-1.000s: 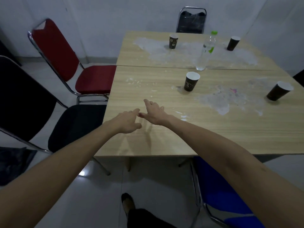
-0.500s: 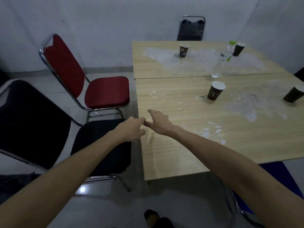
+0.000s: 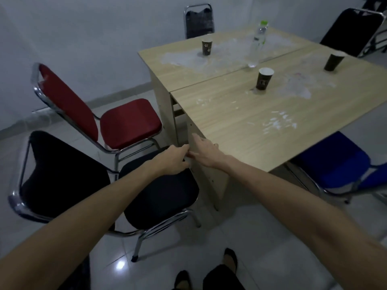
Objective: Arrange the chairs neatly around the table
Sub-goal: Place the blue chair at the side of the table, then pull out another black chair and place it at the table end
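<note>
Black chair (image 3: 159,197) just beside counter (image 3: 240,114) corner; likely light, rigid chrome frame, best taken by backrest; left hand (image 3: 173,162) loosely curled, right hand (image 3: 204,152) spread, both holding nothing

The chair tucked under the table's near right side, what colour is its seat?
Blue, shown best in the head view.

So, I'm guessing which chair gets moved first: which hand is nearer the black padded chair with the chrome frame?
Left. The left hand hovers over the black padded chair's seat; the right hand is by the wooden table's corner.
</note>
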